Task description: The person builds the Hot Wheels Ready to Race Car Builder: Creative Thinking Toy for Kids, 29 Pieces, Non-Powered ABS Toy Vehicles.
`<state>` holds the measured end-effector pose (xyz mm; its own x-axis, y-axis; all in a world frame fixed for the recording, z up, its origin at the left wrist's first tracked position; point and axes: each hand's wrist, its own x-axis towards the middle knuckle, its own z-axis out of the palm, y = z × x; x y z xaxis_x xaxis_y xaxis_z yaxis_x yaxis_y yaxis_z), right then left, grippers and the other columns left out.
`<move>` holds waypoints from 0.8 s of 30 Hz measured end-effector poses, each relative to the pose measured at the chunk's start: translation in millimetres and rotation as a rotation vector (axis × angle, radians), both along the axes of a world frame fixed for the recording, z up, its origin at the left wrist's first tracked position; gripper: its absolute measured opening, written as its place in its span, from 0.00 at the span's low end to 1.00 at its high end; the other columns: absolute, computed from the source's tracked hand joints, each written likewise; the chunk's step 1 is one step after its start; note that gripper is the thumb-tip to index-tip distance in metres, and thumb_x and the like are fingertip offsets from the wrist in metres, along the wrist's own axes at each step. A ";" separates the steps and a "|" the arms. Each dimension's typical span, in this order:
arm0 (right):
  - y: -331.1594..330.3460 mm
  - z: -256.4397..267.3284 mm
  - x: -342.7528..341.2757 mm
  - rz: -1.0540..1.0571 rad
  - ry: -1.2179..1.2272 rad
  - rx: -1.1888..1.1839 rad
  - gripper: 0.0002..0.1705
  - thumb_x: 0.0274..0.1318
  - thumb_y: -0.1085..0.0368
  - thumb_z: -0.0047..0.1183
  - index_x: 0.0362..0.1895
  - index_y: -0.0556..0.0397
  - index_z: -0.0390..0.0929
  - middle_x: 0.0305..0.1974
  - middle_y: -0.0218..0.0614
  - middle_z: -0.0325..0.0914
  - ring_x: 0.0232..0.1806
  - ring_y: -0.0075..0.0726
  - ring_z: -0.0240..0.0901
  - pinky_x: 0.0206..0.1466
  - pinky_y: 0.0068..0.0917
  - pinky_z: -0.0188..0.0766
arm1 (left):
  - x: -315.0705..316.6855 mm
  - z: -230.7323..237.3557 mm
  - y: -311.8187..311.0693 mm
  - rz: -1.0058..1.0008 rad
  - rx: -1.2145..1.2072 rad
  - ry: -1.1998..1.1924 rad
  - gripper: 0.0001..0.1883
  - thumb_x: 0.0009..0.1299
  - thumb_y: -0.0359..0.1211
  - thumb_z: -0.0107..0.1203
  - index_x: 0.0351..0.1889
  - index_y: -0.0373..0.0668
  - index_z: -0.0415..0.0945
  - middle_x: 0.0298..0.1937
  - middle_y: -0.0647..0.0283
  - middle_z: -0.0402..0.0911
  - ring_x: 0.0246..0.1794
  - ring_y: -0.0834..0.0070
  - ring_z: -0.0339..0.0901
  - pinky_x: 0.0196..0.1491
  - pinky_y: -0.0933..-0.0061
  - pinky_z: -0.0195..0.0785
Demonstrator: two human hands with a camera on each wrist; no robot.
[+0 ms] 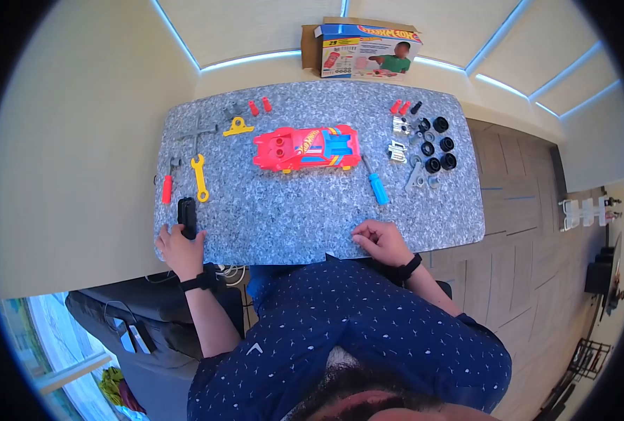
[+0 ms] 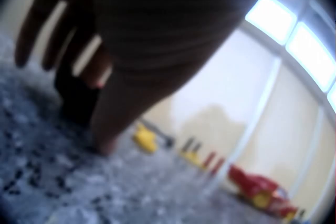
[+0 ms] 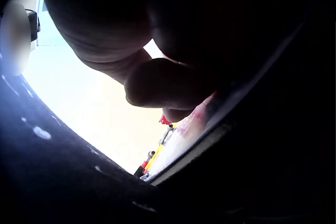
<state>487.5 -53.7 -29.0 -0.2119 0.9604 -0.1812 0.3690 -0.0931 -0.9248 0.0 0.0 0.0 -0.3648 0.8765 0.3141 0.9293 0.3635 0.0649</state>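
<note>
One long black piece [image 1: 187, 215] lies at the near left part of the tabletop [image 1: 277, 224], directly ahead of the left hand [image 1: 179, 251], and this is the relation the coming move seems to turn on. Its long axis runs roughly away from the person, in line with the left forearm, so the grip meets it at the near end rather than across its middle. Thumb and fingers lie to either side of that end; the grip is wide, the fingers fairly straight and spread, touching the piece. How firmly they press, I cannot tell. The wrist sits low by the table edge, palm down, the thumb reaching toward the stone-patterned surface in the left wrist view.

Just beyond the piece's far end lie a yellow wrench [image 1: 199, 179] to the right and a red screwdriver [image 1: 167, 189] to the left.

The right hand [image 1: 385, 243] is well apart from the piece, resting near the front edge with loosely curled fingers that hold nothing. Nearest to it is a blue screwdriver [image 1: 377, 189]; the red toy car [image 1: 306, 149] lies farther off, lengthwise from left to right
</note>
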 end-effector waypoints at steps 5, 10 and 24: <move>6.0 -2.8 -0.8 0.028 -0.021 0.020 0.09 0.73 0.63 0.70 0.50 0.54 0.90 0.27 0.24 0.80 0.28 0.17 0.72 0.34 0.25 0.71 | 102.8 54.8 43.0 -0.611 0.172 -0.252 0.38 0.57 0.42 0.85 0.66 0.42 0.83 0.82 0.46 0.71 0.82 0.38 0.64 0.83 0.29 0.54; 3.2 -0.9 3.2 0.027 -0.005 -0.007 0.09 0.73 0.64 0.70 0.50 0.54 0.90 0.27 0.24 0.80 0.28 0.17 0.72 0.34 0.25 0.70 | 193.9 50.4 108.0 -0.940 -0.019 -0.239 0.51 0.57 0.45 0.85 0.80 0.46 0.74 0.84 0.50 0.70 0.86 0.46 0.63 0.86 0.28 0.48; 15.2 -7.7 -2.4 0.038 -0.014 0.044 0.09 0.73 0.63 0.70 0.49 0.55 0.89 0.27 0.27 0.82 0.28 0.19 0.75 0.34 0.26 0.72 | 199.8 10.0 130.1 -1.042 -0.071 -0.371 0.51 0.53 0.36 0.84 0.79 0.47 0.75 0.75 0.55 0.79 0.77 0.50 0.73 0.80 0.45 0.61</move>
